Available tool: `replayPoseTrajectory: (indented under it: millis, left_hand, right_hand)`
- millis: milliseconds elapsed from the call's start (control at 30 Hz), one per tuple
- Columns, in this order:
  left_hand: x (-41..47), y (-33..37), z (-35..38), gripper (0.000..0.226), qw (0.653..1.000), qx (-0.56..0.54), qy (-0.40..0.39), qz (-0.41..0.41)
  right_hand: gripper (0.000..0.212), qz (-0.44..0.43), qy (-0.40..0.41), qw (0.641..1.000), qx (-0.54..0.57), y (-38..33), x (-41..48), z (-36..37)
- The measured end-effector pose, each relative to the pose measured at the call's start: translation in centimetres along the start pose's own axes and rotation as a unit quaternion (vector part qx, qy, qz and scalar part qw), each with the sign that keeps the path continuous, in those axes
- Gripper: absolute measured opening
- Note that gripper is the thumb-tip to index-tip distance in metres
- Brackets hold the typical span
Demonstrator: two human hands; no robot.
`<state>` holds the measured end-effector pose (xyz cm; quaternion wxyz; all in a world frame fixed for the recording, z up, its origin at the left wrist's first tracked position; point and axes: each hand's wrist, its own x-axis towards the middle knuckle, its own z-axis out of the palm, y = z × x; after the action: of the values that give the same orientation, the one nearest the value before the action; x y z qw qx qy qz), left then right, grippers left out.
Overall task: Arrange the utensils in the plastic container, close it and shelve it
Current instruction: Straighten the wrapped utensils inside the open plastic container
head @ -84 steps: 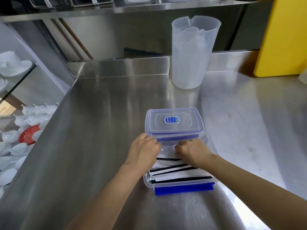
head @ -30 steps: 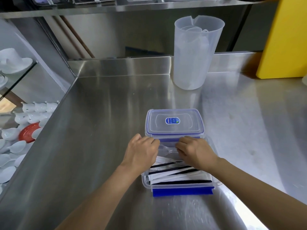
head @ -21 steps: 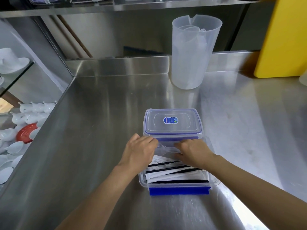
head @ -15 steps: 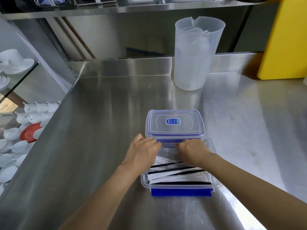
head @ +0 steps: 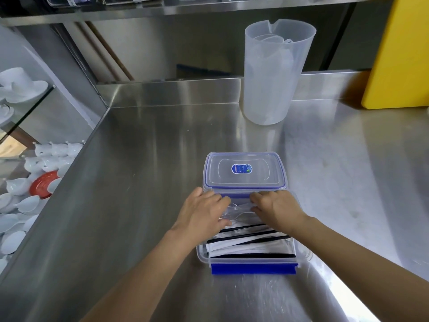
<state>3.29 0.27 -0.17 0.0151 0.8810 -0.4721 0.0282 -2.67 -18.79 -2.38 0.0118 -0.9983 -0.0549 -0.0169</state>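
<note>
Both hands are clenched on the clear plastic spoons (head: 239, 209) at the far end of the open plastic container (head: 201, 254): the left hand (head: 202, 213) has its fingers curled over their left ends with the thumb below, and the right hand (head: 277, 210) has its fingers bent down onto their right ends. Both forearms reach in from the near edge of the view. Nearest the person, the container's blue latch (head: 254, 268) hangs along its front wall. Just behind it, inside the box, lie the wrapped utensils (head: 250, 248), white packets with black stripes stacked crosswise. The spoons sit just beyond these, still within the walls. The container stands on the steel counter (head: 139, 205), and its lid (head: 243, 174), clear with a blue rim and a small blue sticker, lies flat on the counter just past the far wall, not on the box. Farther back a translucent jug (head: 271, 77) stands upright near the backsplash, with a yellow board (head: 399, 54) to its right. Off the counter's left edge, lower down, sit white crockery (head: 14, 219) and a red dish (head: 44, 184). A steel shelf (head: 209, 8) runs across the top.
</note>
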Motion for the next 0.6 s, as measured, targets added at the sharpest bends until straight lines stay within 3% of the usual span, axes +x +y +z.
replayPoseTrajectory:
  millis: [167, 333, 400, 500, 600]
  left_hand:
    - [0.4, 0.3, -1.2, 0.051, 0.989, -0.101, 0.026, -0.106]
    - [-0.3, 0.3, -1.4, 0.065, 0.946, -0.229, 0.087, -0.213]
    - [-0.5, -0.1, -0.8, 0.050, 0.953, -0.205, 0.122, -0.188]
    - [-0.6, -0.2, -0.6, 0.020, 0.982, -0.116, 0.136, -0.059]
    - [-0.8, 0.6, -0.2, 0.005, 0.993, -0.070, 0.093, 0.017]
  right_hand:
    - [0.029, 0.003, 0.049, 0.999, 0.018, 0.9, -0.7, -1.0]
    - [0.023, -0.021, 0.057, 0.997, 0.051, 1.6, -1.5, -1.6]
    - [0.020, -0.046, 0.038, 0.997, 0.058, 1.4, -1.5, -2.0]
    - [0.006, -0.048, -0.017, 0.998, 0.040, 1.1, -1.0, -2.4]
    - [0.021, 0.006, -0.058, 0.996, 0.067, 1.3, -0.7, -2.2]
